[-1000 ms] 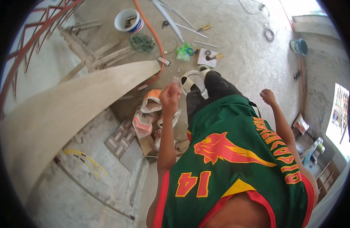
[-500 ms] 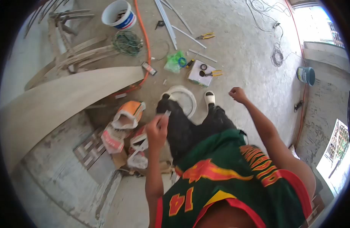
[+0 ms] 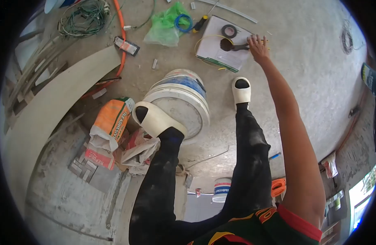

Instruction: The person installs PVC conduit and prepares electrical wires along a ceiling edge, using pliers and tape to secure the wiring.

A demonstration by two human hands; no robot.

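My right hand (image 3: 259, 50) reaches out over the yellow handles of pliers (image 3: 238, 47), its fingers spread. The pliers lie on a white cardboard box (image 3: 214, 38), their dark jaws beside a round hole in its top; the hand covers most of the handles. On the same box rests a roll of black tape (image 3: 229, 31), and a thin yellow wire loops around its left side. My left hand is out of the frame.
One foot rests on a lidded white bucket (image 3: 177, 104); the other stands on the floor. Left are a tile adhesive bag (image 3: 111, 116), an orange hose (image 3: 121, 53) and a curved panel (image 3: 61, 98). A green plastic bag (image 3: 167, 24), blue coil (image 3: 183, 23) and yellow-handled screwdriver (image 3: 200, 24) lie ahead.
The view has moved closer to the floor ahead. My right hand has gone from hanging as a loose fist to the pliers, its fingers now spread. My left hand, holding a small pale piece earlier, has left view.
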